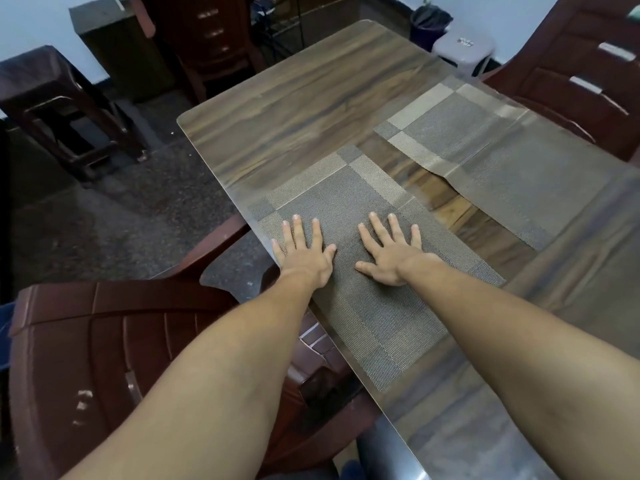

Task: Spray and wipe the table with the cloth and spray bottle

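Head view, looking down on the table (pixel 311 98): wood grain under a clear cover, seemingly stretching its long axis away from the body, along the edge beside the left arm.

Showing no cloth and no spray bottle, on the table or around it. Direction from the hands to either one, and the nearer hand, impossible to tell.

Lying on the table, two woven mats. Near mat (pixel 381 313) sitting against the table's left edge; far mat (pixel 502 161) lying toward the table's right side, a strip of bare wood showing between them.

Resting flat on the near mat, both hands, palms down, fingers straight and spread, holding nothing. Left hand (pixel 304 258) sitting at the table's left edge, little finger about at the rim. Right hand (pixel 391 258) lying just beside it, further in over the table, not touching it.

Judging the job as not yet begun: no wet patch showing, bottle and cloth needing fetching first, mats probably needing lifting before any wiping beneath.

Standing off the table's left edge, a brown chair (pixel 104 341). Beyond the table's right side, a second chair (pixel 571 81). Past the table's far end, a grey stool (pixel 462 46) and a dark bin (pixel 429 26).
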